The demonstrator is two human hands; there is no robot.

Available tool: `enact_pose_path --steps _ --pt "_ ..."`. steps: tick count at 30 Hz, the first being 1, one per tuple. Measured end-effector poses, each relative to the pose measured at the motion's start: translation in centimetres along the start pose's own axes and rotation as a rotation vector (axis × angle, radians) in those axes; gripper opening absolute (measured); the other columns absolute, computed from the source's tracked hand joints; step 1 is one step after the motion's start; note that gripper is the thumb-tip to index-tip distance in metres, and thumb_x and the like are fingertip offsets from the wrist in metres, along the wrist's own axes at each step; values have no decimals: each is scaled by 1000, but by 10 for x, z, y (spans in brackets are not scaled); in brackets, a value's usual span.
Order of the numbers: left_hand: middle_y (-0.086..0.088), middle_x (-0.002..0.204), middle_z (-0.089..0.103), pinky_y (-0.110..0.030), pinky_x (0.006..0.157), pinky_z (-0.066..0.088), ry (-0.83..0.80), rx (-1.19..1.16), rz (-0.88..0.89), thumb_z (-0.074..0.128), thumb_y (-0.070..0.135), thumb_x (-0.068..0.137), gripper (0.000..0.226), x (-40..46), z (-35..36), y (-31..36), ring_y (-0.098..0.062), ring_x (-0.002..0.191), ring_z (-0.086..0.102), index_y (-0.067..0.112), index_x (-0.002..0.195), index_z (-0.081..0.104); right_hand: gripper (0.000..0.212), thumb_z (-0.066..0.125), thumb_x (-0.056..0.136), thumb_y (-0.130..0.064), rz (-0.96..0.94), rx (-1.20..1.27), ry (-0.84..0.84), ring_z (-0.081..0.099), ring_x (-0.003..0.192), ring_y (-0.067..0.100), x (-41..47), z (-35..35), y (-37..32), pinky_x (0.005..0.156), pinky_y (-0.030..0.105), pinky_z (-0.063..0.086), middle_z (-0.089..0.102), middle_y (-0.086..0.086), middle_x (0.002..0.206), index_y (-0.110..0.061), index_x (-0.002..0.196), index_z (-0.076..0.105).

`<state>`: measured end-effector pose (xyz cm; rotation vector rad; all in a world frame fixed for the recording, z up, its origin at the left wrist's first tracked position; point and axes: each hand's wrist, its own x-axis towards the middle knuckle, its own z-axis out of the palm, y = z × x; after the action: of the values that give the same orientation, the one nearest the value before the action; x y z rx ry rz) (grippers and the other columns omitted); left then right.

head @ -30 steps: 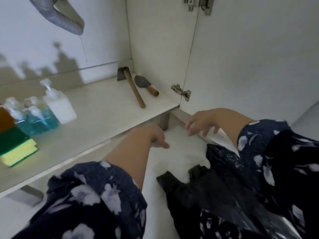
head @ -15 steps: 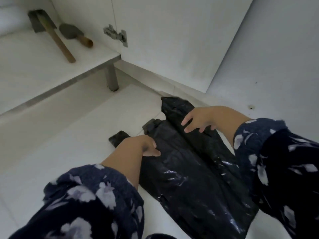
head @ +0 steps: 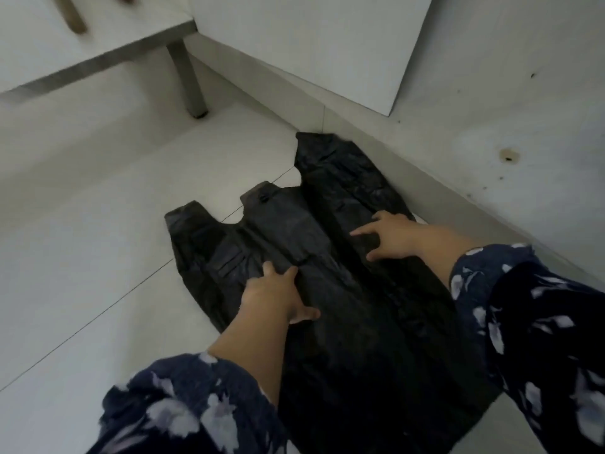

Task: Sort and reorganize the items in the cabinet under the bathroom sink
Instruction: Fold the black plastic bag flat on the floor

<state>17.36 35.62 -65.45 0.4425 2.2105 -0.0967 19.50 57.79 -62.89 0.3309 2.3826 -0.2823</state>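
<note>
Hands (head: 275, 294) flat — black bag (head: 360, 322)

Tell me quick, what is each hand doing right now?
Left hand: open, pressing flat on the black plastic bag, holding nothing.
Right hand: open, fingers spread on the same bag.

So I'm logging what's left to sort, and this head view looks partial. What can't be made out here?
- Cabinet shelf: cut off by the top edge, so its contents are unseen, apart from one blurred wooden handle.
- Black plastic bag: its lower end is hidden by the sleeves and the bottom edge.
- Under the bag: anything beneath or inside it is hidden.
- Left hand and right hand: palms face down, so whether they press or pinch is unclear.
</note>
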Motion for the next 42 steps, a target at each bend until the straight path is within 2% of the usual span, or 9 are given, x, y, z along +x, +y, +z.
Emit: enact_pose_path --steps 5,8,12,17,20,23,28,35,42 --pt "-3 158 -16 -59 107 34 60 84 -84 74 64 65 119 16 -1 -25 -45 141 15 48 147 -12 72 65 84 -49 -112 -5 28 3 143 38 35 26 -14 116 51 20 0 0 159 -54 143 23" --pt "-1 159 -14 -59 107 34 110 171 -81 78 57 66 121 23 -10 -51 -41 143 13 51 145 -13 73 60 82 -59 -159 -58 87 3 143 38 48 31 -26 113 50 26 2 -1 159 -55 143 20" --pt "5 160 -10 -61 109 30 157 226 -70 78 53 68 120 26 -21 -86 -35 146 6 49 146 -13 71 54 82 -66 -145 -48 80 3 143 38 51 27 -34 114 50 23 3 0 159 -51 144 21" --pt "7 161 -7 -59 113 22 237 137 18 71 43 80 105 24 -11 -97 -29 148 3 46 148 -9 72 50 82 -68 -145 -86 148 2 144 34 45 31 -32 115 52 20 6 1 158 -47 145 25" --pt "8 161 -4 -56 116 19 306 88 104 58 55 85 88 25 -1 -95 -24 148 2 46 149 -2 84 49 78 -73 -222 -189 200 -12 147 25 37 40 -24 117 54 4 -9 -1 161 -45 149 13" --pt "11 160 -12 -55 118 12 286 103 143 58 72 74 102 24 13 -96 -20 148 -7 45 149 -5 96 51 73 -76 -249 -181 88 -21 146 20 32 54 -13 117 57 -3 -20 -4 159 -47 148 -2" --pt "12 158 -21 -59 117 5 281 128 173 66 68 69 112 27 22 -114 -19 147 -16 45 149 -8 101 50 72 -78 -234 -142 98 -27 144 21 29 79 -14 115 60 -5 -31 -5 155 -50 145 -13" --pt "9 161 -10 -56 117 6 368 114 170 58 62 81 93 23 23 -144 -19 148 -9 43 150 -1 99 48 72 -80 -216 -96 153 -21 146 23 35 83 -47 115 58 -2 -25 -4 157 -49 147 -9" --pt "12 161 2 -52 118 8 464 35 249 51 64 83 81 21 36 -175 -14 149 -2 42 150 10 96 50 74 -75 -251 -56 294 -12 148 12 38 81 -41 117 57 -4 -4 -11 161 -38 151 8"
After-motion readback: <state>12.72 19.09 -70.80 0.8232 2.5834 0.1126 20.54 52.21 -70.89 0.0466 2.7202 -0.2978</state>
